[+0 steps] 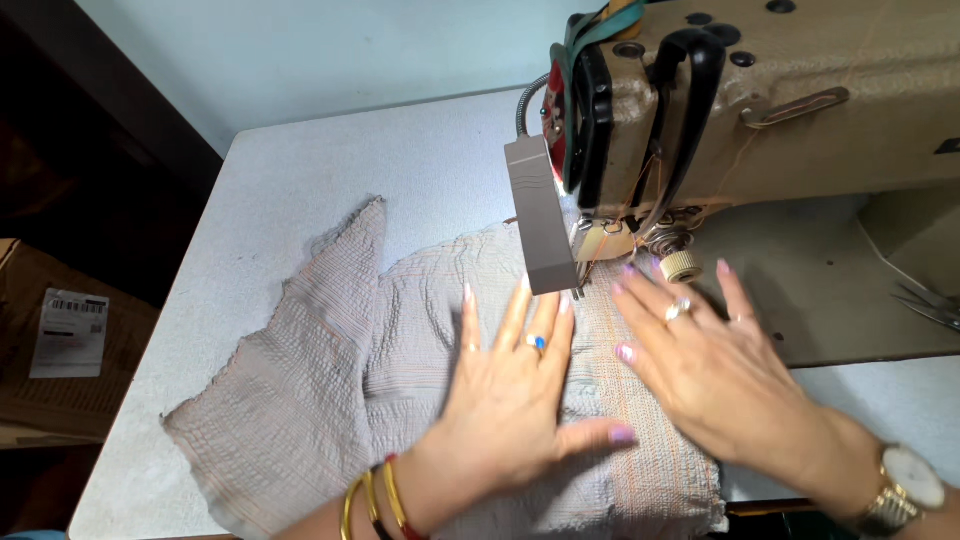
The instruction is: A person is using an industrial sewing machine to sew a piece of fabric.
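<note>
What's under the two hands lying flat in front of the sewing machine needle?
Both the left hand and right hand press flat on the crinkled grey fabric with orange stitch lines, which lies on the pale speckled table. The fabric beneath the palms is hidden.

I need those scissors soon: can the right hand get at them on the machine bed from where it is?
Probably yes: the right hand lies flat on the fabric, and bare bed lies between it and the scissors.

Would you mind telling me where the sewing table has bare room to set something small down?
The table is bare behind the grey fabric, toward the wall, and along its left edge. It is crowded under the sewing machine, where left hand and right hand press the fabric flat.
</note>
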